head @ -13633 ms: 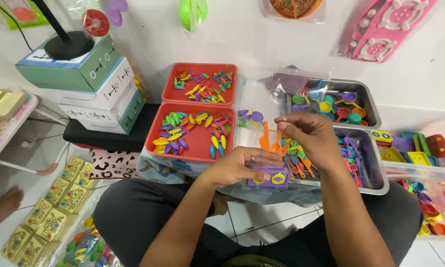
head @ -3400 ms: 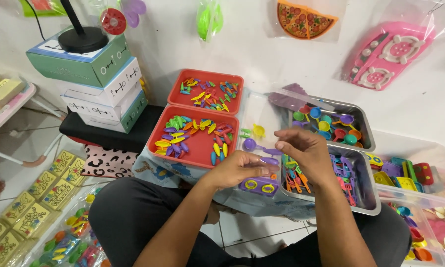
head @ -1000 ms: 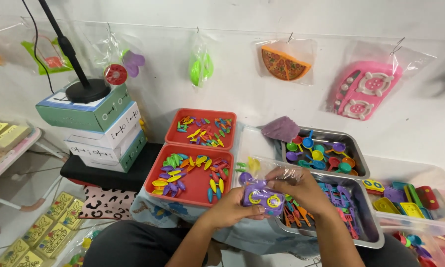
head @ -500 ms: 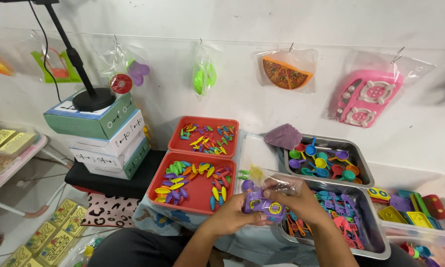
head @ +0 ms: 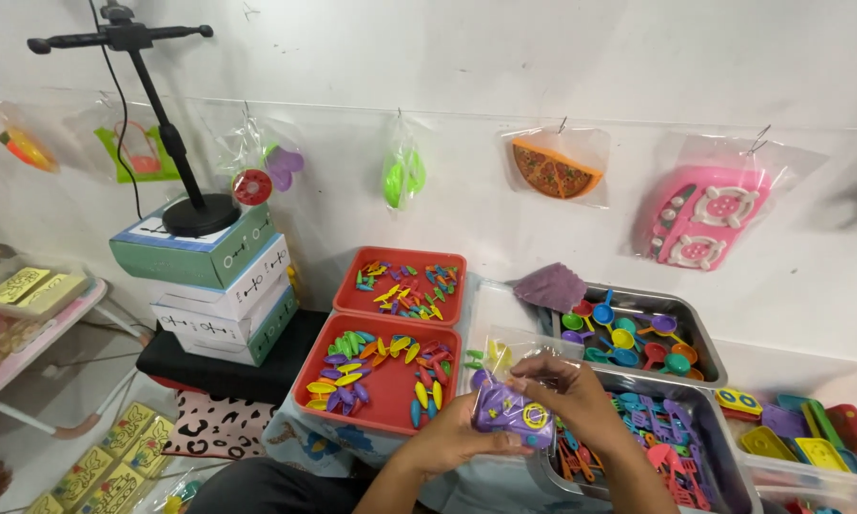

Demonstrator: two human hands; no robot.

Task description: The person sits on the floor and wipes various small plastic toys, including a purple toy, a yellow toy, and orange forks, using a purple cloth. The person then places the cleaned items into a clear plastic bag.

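Purple toy [head: 512, 415] in clear bag [head: 504, 366], lifted above the trays.
Now raised off the steel tray [head: 704, 447], it is clamped from below by the left hand [head: 457, 433]; the right hand [head: 563, 388] is pinched on the bag. Red tray [head: 383, 384] alongside.

Both hands meet over a clear bag holding a purple toy [head: 510, 411]: the left hand [head: 459, 433] cups it from seven o'clock, the right hand [head: 563, 383] pinches the bag's top at one o'clock. A red tray [head: 381, 385] of bright pieces lies at nine o'clock, a steel tray [head: 723, 457] at three.
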